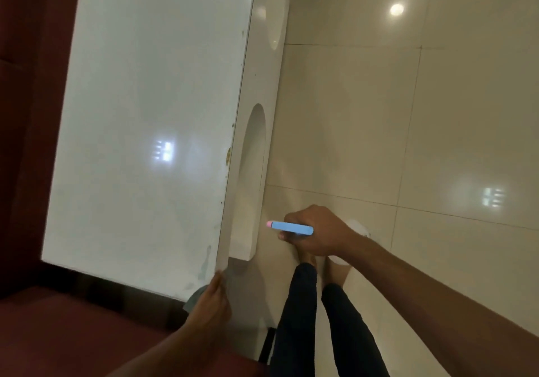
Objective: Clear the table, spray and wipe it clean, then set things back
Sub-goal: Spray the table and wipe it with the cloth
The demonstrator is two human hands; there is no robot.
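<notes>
A crumpled grey cloth is being pressed at the near corner of the glossy white rectangular table by the left hand, though how its fingers are lying honestly can't be told. Further out, a slim blue spray tube with a pink tip is being gripped by the right hand over the tiled floor, so mist is probably being risked on tiles instead of glass, and near-corner smudges could be missed.

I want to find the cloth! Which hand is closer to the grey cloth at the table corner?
Left. The left hand lies on the grey cloth at the near corner of the glossy white table. The right hand is off beside the table, holding a blue pen-shaped thing with a pink tip.
</notes>
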